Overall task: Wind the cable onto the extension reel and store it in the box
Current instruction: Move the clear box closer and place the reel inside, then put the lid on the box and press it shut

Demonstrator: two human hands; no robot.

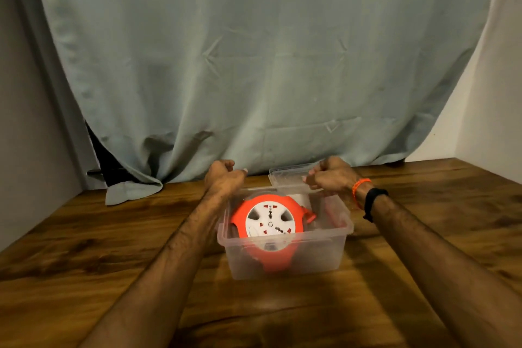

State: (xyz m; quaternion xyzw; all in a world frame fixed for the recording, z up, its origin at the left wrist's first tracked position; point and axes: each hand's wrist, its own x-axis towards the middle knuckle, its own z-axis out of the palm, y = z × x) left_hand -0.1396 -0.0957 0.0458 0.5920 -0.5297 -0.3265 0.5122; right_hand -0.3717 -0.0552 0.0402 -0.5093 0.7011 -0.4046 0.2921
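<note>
An orange and white extension reel [271,223] lies tilted inside a clear plastic box [285,260] on the wooden table, socket face up, its cable wound on it. My left hand [224,176] hovers over the box's far left corner with curled fingers and holds nothing. Over the far right corner, my right hand [329,175] has its fingers curled too. It overlaps the clear lid [288,175] lying behind the box. Whether it touches the lid I cannot tell.
The wooden table [113,248] spreads wide to the left, right and front of the box. A grey-blue curtain [254,65] hangs just behind the lid, its hem resting on the table. A white wall stands at the right.
</note>
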